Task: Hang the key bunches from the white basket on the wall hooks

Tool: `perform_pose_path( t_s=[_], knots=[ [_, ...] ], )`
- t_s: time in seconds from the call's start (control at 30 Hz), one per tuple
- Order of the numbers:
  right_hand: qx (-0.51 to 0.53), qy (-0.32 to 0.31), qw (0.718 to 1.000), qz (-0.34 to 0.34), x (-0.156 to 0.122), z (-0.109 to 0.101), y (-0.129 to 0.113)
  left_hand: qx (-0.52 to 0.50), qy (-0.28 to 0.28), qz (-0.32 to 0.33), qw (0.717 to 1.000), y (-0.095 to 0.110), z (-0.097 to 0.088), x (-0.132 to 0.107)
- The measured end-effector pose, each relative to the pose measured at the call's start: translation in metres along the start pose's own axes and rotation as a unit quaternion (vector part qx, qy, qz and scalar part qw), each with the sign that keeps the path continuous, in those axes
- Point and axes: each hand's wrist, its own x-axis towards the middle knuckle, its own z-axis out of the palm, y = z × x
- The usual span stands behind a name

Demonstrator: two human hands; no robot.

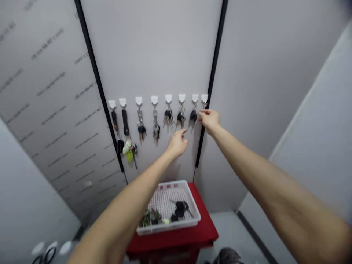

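A row of several white wall hooks (154,99) runs across the grey panel, most with key bunches hanging from them. My right hand (209,120) is raised to the rightmost hook (204,98), fingers pinched just beneath it on something small that I cannot make out. It is right beside the black key bunch (193,115) on the neighbouring hook. My left hand (177,143) hovers lower, under the key bunch (180,116) on the sixth hook, with fingers loosely curled and nothing visible in them.
A white perforated basket (192,209) holding more keys and fobs sits on a red stand (203,231) below the hooks. Black vertical strips (211,80) border the wall panel. A bunch with a green tag (129,154) hangs at the left.
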Motion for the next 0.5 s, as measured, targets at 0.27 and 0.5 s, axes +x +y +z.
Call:
perform_pose_path(
  t_s=[0.27,0.5],
  knots=[
    [-0.213,-0.457,0.857,-0.108,-0.174,-0.012,0.077,0.016,-0.124,-0.143,0.982,-0.101,0.02,-0.133],
    [-0.418,-0.543,0.698,-0.206,-0.23,-0.014,0.101,0.039,-0.203,-0.18,0.962,-0.122,0.038,-0.183]
  ],
)
